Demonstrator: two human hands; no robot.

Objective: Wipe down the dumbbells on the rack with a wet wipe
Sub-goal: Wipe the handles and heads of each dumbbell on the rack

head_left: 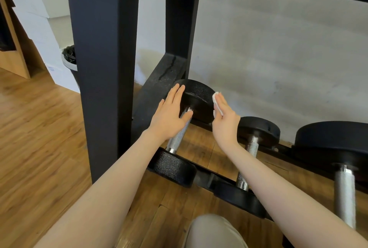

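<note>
Dumbbells sit on the lowest tier of a black rack, seen from the head camera looking down along both bare forearms. Three of them show: the leftmost dumbbell, a smaller middle dumbbell just to its right, and a larger one at the right edge of the view, each with black round heads and a knurled metal handle.

Both hands bracket the far head of the leftmost dumbbell. The left hand lies flat and open, fingers straight and together, its fingertips against the left side of that head and its palm over the upper end of the handle; it grips nothing. The right hand is also flat with fingers extended, pressing a folded white wet wipe against the right side of the same head. The wipe is pinned under the fingers rather than clenched, with its white edge showing past them at top and left.

The near head of this dumbbell rests on the front rail, below the left forearm. The right forearm crosses over the middle dumbbell's handle.

A wooden floor lies under the rack, a pale wall stands behind it, and a bin with a dark liner shows at the left past the rack's upright. A knee in beige fabric appears at the bottom edge.
</note>
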